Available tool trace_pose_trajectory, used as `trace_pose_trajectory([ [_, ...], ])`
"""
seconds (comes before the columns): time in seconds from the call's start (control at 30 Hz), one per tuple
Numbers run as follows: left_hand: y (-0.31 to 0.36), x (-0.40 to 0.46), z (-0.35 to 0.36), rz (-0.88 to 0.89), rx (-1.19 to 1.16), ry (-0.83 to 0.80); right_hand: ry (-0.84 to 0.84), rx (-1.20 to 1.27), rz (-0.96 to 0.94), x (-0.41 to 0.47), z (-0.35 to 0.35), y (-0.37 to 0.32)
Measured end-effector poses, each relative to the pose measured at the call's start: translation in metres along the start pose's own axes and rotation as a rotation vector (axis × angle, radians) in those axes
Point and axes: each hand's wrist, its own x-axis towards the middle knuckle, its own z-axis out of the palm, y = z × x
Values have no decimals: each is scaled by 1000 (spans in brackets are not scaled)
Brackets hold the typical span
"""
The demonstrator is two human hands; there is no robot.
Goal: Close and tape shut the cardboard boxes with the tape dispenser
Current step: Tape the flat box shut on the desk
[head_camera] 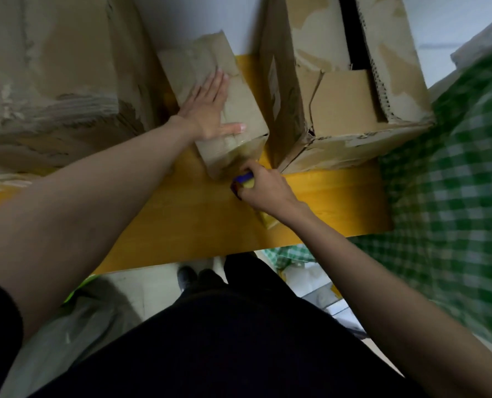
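A small closed cardboard box (240,90) lies on the yellow table (204,225), between two bigger boxes. My left hand (210,107) presses flat on its top, fingers straight and thumb out toward the near edge. My right hand (263,188) grips a blue and yellow tape dispenser (244,180) at the foot of the box's near end face. Shiny clear tape (239,150) runs down that face to the dispenser. Most of the dispenser is hidden under my fingers.
A large worn cardboard box (52,81) fills the left. Another large box (348,81) with its top flaps parted stands right of the small one. Green checked cloth (454,182) lies at the right. My dark-clothed legs and the floor are below the table edge.
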Motion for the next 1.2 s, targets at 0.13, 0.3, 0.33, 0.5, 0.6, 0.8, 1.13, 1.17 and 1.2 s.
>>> trace_pose_trajectory([
  [0.13,11,-13,4,23,25,79,23,71,5,-7,-2,17],
  [0.3,23,-37,26,41,43,134,51,197,15,-23,-3,32],
  [0.33,24,-39,31,37,80,127,63,219,11,-25,-1,37],
  [0.5,37,-39,46,-32,182,173,96,304,1,-41,4,54],
  [0.6,44,-38,52,-87,194,194,151,335,-14,-51,2,61],
  [0.8,40,-48,54,-21,197,187,239,504,-70,-78,-18,72],
  [1.13,25,-124,66,190,90,85,291,636,-175,-106,-36,79],
  [1.17,25,-127,63,170,34,97,288,646,-184,-107,-36,78],
  [1.2,25,-126,61,129,-15,126,290,654,-193,-107,-36,76],
])
